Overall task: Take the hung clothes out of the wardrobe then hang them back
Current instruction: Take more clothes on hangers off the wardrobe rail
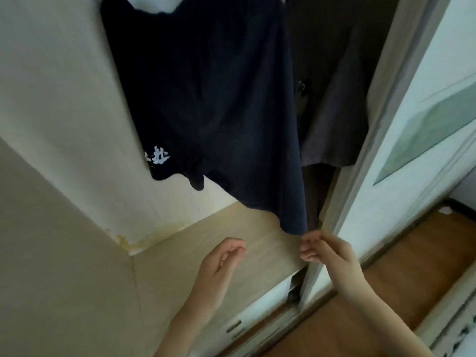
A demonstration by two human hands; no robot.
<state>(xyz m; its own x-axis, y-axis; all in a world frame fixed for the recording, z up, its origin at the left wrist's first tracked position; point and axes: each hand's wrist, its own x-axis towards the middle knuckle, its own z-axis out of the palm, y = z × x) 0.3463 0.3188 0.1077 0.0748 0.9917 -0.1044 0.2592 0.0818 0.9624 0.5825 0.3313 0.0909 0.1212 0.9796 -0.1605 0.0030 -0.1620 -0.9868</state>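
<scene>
A navy T-shirt (206,94) with white lettering near its hem hangs inside the wardrobe, its top cut off by the frame. To its right hangs a dark grey jacket (332,99), partly behind the shirt. My right hand (327,253) is just below the shirt's lowest hem corner, fingers curled, fingertips touching or almost touching the cloth; whether it grips is unclear. My left hand (221,264) hovers lower left, fingers loosely curled, holding nothing, apart from the shirt.
The wardrobe's white side wall (64,99) is on the left, and its pale wooden floor (219,228) lies under the clothes. A white sliding door frame (373,150) stands on the right. Brown wooden room flooring (386,279) lies bottom right.
</scene>
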